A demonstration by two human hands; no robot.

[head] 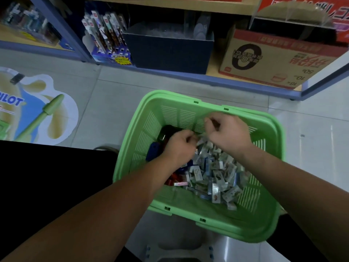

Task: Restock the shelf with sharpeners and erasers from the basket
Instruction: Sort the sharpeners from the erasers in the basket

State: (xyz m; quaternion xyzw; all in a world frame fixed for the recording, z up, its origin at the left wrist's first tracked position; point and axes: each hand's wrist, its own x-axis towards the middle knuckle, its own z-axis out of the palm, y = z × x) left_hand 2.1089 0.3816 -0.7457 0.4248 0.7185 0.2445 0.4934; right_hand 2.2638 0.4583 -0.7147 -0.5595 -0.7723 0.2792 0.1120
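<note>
A green plastic basket [213, 218] stands on the floor in front of me. It holds a heap of small wrapped erasers [217, 173], with dark blue and red sharpeners [154, 151] along its left side. Both my hands are inside the basket above the heap. My left hand [179, 146] has its fingers curled, pinching a small wrapped eraser [201, 141]. My right hand [228, 133] is just to the right, fingers curled round something small that is too blurred to name. The bottom shelf [188, 74] runs across the back.
On the bottom shelf stand a pen display box [111, 42], a dark bin [170, 48] and a cardboard carton [270, 57]. A Pilot floor sticker [37, 106] lies at the left. A stool [179, 250] is below the basket.
</note>
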